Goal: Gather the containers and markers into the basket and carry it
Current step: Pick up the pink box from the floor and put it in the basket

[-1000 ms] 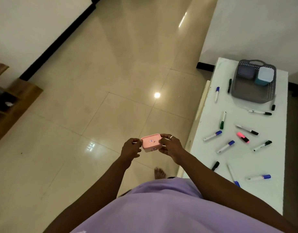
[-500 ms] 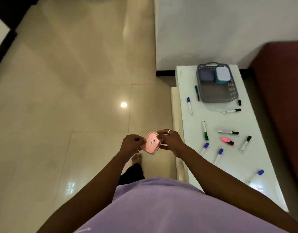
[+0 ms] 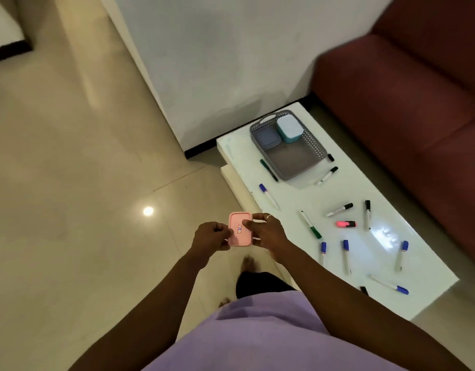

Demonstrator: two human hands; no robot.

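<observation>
Basket holds two containers; hands grip pink container.

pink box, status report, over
Both hands, left and right, grip pink box over floor. Basket on table holds two containers. Markers loose; nothing in the way.

The head camera looks steeply down from standing height, the white table lying right of centre.

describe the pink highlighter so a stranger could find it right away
Look at the white table beside the dark red sofa. Near its middle, among scattered markers, lies the pink highlighter: short, stubby and glowing pink, while its neighbours are thin and white.
</observation>
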